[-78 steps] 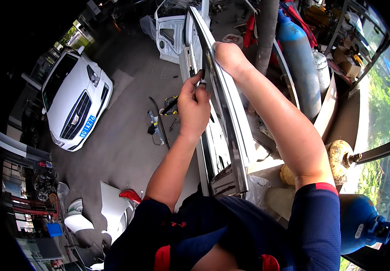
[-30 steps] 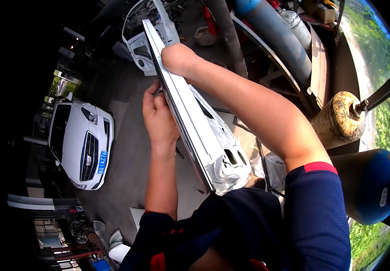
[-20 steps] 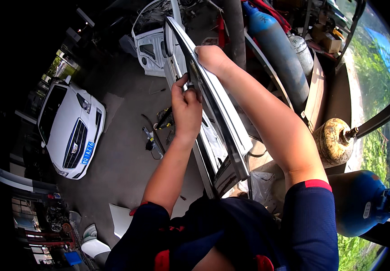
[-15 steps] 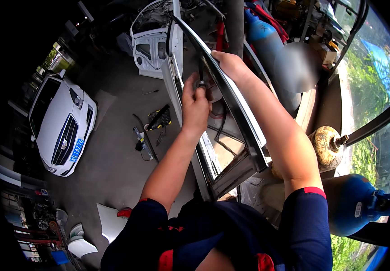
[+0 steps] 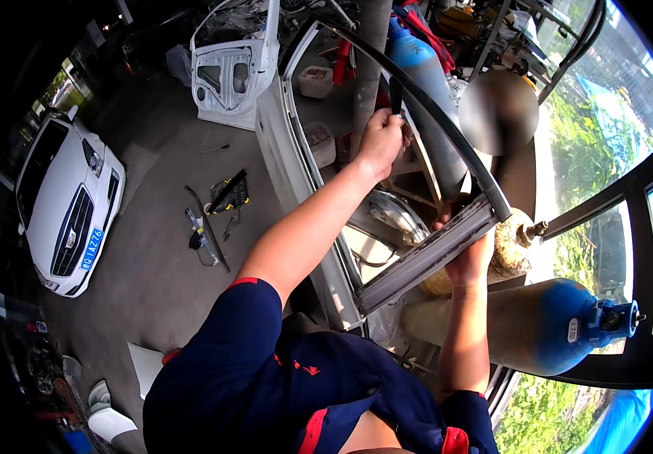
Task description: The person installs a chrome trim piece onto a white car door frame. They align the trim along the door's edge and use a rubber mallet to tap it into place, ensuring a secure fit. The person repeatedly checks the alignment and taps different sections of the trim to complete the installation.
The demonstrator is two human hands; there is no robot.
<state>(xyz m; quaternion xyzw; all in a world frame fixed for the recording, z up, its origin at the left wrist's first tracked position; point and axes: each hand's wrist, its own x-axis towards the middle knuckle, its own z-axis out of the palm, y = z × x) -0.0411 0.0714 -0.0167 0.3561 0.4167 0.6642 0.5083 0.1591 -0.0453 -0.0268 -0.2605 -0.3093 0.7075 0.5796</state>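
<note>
From where I'm standing, the big change is the right hand (image 5: 469, 261). A moment ago it was gripping the long upper edge of the window frame; now it is down at the right of centre of the frame, on the slanting grey post (image 5: 417, 266). Its fingers look clamped around that post, palm on the near side, tips curling over on the far side through the opening.

The white door (image 5: 275, 136) itself, in the middle of the frame, shows much more of its face now. Seconds ago it was nearly edge-on, a thin blade between the two arms; now I can look straight through its open window.

The left hand (image 5: 381, 144) has gone higher and further right, its fingers closed on a slim dark tool (image 5: 396, 94) that points up toward the black trim (image 5: 465, 141) arching overhead. Whether the tip actually touches that trim, I can't tell from here.

To my eye, this means the door is now being steadied from low on the post, and the upper trim is free of the right hand, leaving the tool hand more room along it.

The white car (image 5: 69, 212) at left, the spare door shell (image 5: 225, 76) at upper left and the blue-topped cylinder (image 5: 561, 325) at lower right stand apart from all this.
</note>
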